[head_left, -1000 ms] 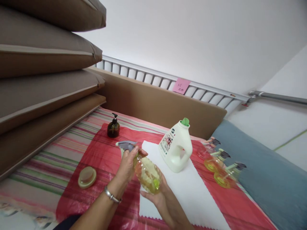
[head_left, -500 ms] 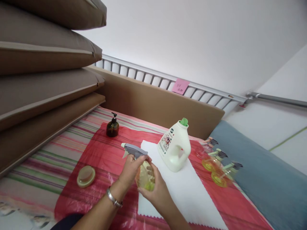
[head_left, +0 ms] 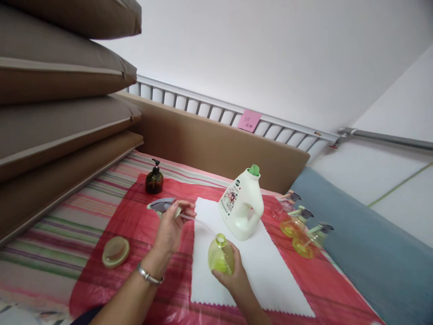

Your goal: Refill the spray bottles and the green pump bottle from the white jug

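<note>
Between its fingers, my left hand pinches a grey and pale green trigger spray head, whose thin dip tube points right towards the bottle neck. My right hand is wrapped round a see-through yellow-green spray bottle with an uncapped mouth and some yellow showing low inside. Both are held over a white cloth with a zigzag edge. Behind the bottle stands a large pale green jug with a printed label, a handle and a bright green piece in its mouth.
Three coloured spray bottles stand at the right. A dark pump bottle and a round pale lid-like thing are on the red sheet. Stacked brown cushions rise at left; a brown board runs along the back.
The spray head has come off the bottle and moved left in my left hand, its tube drawn out. My right hand has shifted the bottle slightly right.
</note>
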The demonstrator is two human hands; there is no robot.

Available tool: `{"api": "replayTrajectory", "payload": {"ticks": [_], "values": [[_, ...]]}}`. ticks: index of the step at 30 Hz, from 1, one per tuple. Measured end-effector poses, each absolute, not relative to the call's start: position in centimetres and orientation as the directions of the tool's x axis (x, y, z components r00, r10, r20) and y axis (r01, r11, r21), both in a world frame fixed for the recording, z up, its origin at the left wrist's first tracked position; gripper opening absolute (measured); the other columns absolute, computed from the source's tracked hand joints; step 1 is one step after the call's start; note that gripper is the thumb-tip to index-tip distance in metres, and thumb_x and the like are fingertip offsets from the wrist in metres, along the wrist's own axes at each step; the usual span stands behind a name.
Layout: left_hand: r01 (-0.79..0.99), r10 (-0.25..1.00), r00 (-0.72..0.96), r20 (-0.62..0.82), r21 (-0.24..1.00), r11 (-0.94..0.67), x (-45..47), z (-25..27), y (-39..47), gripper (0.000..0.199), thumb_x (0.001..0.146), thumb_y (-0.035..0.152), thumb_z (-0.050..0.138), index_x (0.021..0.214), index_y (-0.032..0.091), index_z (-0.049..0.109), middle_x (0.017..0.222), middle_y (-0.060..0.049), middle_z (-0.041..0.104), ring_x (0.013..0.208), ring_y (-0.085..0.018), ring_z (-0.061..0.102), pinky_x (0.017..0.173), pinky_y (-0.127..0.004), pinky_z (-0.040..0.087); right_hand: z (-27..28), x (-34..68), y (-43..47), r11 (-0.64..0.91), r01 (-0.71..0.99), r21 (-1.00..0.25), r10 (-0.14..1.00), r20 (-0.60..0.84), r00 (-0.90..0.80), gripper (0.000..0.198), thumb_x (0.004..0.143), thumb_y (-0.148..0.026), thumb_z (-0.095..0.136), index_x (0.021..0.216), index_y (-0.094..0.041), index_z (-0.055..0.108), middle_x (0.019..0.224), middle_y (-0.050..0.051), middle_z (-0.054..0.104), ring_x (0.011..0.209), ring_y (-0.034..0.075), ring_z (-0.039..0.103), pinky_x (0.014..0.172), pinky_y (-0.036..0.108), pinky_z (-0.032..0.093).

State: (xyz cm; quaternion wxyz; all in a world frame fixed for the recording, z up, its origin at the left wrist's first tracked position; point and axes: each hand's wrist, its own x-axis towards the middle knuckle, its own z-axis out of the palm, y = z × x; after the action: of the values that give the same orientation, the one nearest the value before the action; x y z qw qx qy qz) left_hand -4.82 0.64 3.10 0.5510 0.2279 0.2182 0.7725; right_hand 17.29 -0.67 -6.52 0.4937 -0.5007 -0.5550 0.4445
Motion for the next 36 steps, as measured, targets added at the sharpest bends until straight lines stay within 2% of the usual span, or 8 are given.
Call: {"api": "replayTrajectory", "payload": {"ticks": [4, 7, 12, 18, 25, 28, 32, 36], "values": [[-0.793, 0.941, -0.329, 0.081, 0.518, -0.322, -6.7, 3.4, 0.8, 0.022, 0.073, 0.036, 0.059, 0.065, 0.016, 0.066, 0.075, -0.003, 0.070, 0.066, -0.015, 0.063, 0.066, -0.027, 0.049, -7.2, 18.1, 0.5, 0.070, 0.069, -0.995, 0.994, 0.075, 0.073, 0.075, 0.046, -0.023, 0.077, 0.114, -0.025, 0.044, 0.109, 0.006, 0.055, 0.102, 0.029, 0.051, 0.091, 0.046, 0.037], [-0.814, 0.981, -0.158, 0.112, 0.547, -0.193, -6.4, 3.6, 0.5, 0.025, 0.076, 0.034, 0.055, 0.064, 0.015, 0.066, 0.086, -0.007, 0.070, 0.067, -0.017, 0.063, 0.065, -0.029, 0.049, -7.5, 18.1, 1.3, 0.055, 0.014, -0.998, 0.994, 0.056, 0.092, 0.080, 0.048, -0.029, 0.079, 0.117, -0.027, 0.039, 0.113, 0.006, 0.054, 0.105, 0.029, 0.050, 0.093, 0.047, 0.037], [-0.698, 0.977, 0.174, 0.121, 0.715, 0.035, -2.6, 3.1, -0.5, 0.027, 0.079, 0.034, 0.051, 0.085, 0.014, 0.068, 0.114, -0.013, 0.061, 0.069, -0.020, 0.065, 0.065, -0.033, 0.049, -8.0, 15.7, 1.2, 0.046, -0.071, -0.996, 0.997, 0.050, -0.052, 0.079, 0.051, -0.028, 0.080, 0.118, -0.030, 0.037, 0.116, 0.005, 0.055, 0.106, 0.029, 0.052, 0.090, 0.047, 0.042], [-0.603, 0.950, 0.309, -0.034, 0.765, 0.224, -0.5, 2.4, -0.8, 0.042, 0.080, 0.040, 0.050, 0.110, 0.013, 0.061, 0.069, -0.011, 0.069, 0.063, -0.021, 0.065, 0.064, -0.032, 0.049, -7.8, 14.8, 0.9, 0.039, -0.086, -0.995, 0.988, 0.052, -0.147, 0.074, 0.056, -0.024, 0.078, 0.117, -0.033, 0.038, 0.114, 0.002, 0.057, 0.106, 0.029, 0.053, 0.089, 0.048, 0.042], [-0.646, 0.955, 0.293, -0.042, 0.728, 0.230, 0.0, 1.8, -0.4, 0.035, 0.077, 0.040, 0.057, 0.103, 0.018, 0.065, 0.122, -0.014, 0.057, 0.070, -0.021, 0.066, 0.067, -0.035, 0.050, -6.5, 16.4, 0.0, 0.097, 0.004, -0.995, 0.971, 0.093, -0.218, 0.079, 0.056, -0.017, 0.077, 0.124, -0.031, 0.039, 0.125, 0.003, 0.051, 0.117, 0.028, 0.045, 0.099, 0.048, 0.035], [-0.638, 0.957, 0.289, -0.041, 0.737, 0.224, 0.1, 1.6, -0.3, 0.035, 0.078, 0.041, 0.055, 0.104, 0.019, 0.064, 0.133, -0.013, 0.046, 0.071, -0.021, 0.066, 0.066, -0.036, 0.051, -6.1, 18.7, -0.3, 0.166, 0.102, -0.981, 0.977, 0.150, -0.149, 0.076, 0.056, -0.016, 0.076, 0.124, -0.026, 0.044, 0.131, 0.005, 0.047, 0.123, 0.028, 0.038, 0.105, 0.046, 0.027], [-0.635, 0.954, 0.296, -0.039, 0.739, 0.227, -0.2, 1.7, -0.2, 0.035, 0.081, 0.041, 0.051, 0.107, 0.021, 0.062, 0.136, -0.011, 0.044, 0.074, -0.021, 0.066, 0.066, -0.034, 0.051, -4.1, 22.4, 1.5, 0.210, 0.156, -0.965, 0.966, 0.230, 0.119, 0.049, 0.068, -0.032, 0.069, 0.113, -0.022, 0.053, 0.122, 0.009, 0.055, 0.114, 0.027, 0.049, 0.099, 0.043, 0.036], [-0.646, 0.953, 0.304, -0.021, 0.730, 0.222, -0.4, 1.6, -0.2, 0.036, 0.083, 0.042, 0.047, 0.110, 0.022, 0.061, 0.137, -0.011, 0.043, 0.076, -0.022, 0.066, 0.066, -0.034, 0.051, -1.5, 24.3, 6.4, 0.192, 0.175, -0.966, 0.919, 0.239, 0.314, 0.059, 0.071, -0.043, 0.063, 0.121, -0.021, 0.042, 0.130, 0.012, 0.047, 0.118, 0.026, 0.044, 0.098, 0.043, 0.035]]}}
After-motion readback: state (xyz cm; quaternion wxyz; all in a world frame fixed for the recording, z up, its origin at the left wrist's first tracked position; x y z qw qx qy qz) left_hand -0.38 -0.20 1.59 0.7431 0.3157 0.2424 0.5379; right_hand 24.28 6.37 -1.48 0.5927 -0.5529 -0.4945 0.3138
